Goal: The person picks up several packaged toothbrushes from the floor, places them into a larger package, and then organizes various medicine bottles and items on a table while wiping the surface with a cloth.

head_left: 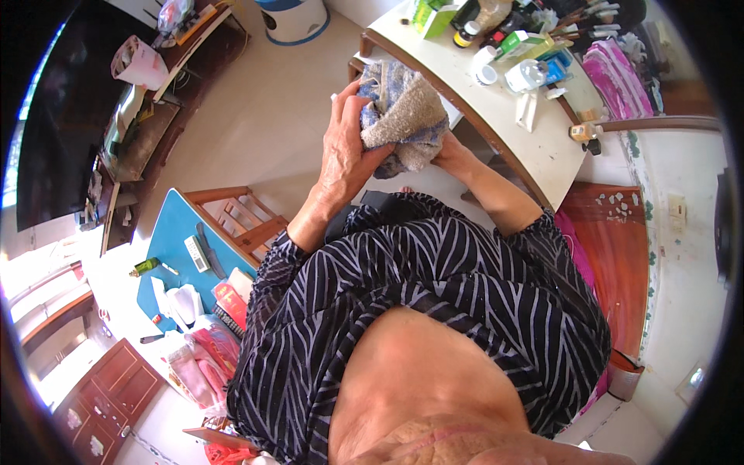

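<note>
A crumpled terry cloth, beige with blue patches, is bunched up in front of me, beside the near edge of the white-topped counter. My left hand grips it from the left, with the thumb pressed along its lower side and the fingers curled up around its edge. On the other side my right hand holds the bundle from below right; its fingers are hidden behind the fabric.
Bottles, boxes and tubes crowd the white counter at the right. To the left stands a blue table with a remote control and packages, next to a wooden chair. A white-and-blue bucket is on the floor farther off.
</note>
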`<act>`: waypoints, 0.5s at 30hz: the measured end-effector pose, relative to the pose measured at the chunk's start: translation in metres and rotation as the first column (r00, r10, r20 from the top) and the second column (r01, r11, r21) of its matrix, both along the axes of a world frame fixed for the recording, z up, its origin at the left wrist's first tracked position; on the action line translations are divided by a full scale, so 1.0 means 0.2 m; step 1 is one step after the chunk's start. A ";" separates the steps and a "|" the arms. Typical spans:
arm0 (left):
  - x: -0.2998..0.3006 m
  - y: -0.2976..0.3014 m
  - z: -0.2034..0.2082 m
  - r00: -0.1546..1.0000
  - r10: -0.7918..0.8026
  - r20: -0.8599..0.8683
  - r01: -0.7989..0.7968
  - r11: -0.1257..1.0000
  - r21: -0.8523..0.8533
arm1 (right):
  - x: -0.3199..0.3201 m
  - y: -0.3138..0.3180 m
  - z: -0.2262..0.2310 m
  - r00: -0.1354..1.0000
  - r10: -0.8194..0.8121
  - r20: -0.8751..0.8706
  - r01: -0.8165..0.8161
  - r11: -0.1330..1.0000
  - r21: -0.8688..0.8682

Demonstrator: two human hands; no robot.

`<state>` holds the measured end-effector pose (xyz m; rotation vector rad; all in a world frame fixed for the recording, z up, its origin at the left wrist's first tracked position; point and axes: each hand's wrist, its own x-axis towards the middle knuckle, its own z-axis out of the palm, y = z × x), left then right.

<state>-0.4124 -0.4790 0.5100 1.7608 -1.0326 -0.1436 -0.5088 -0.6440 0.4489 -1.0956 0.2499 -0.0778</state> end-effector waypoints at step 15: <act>0.49 0.03 -0.46 0.077 -0.615 -0.785 -0.325 0.729 -0.603 | -0.03 0.00 0.21 0.942 -0.070 0.329 0.297 0.633 -0.715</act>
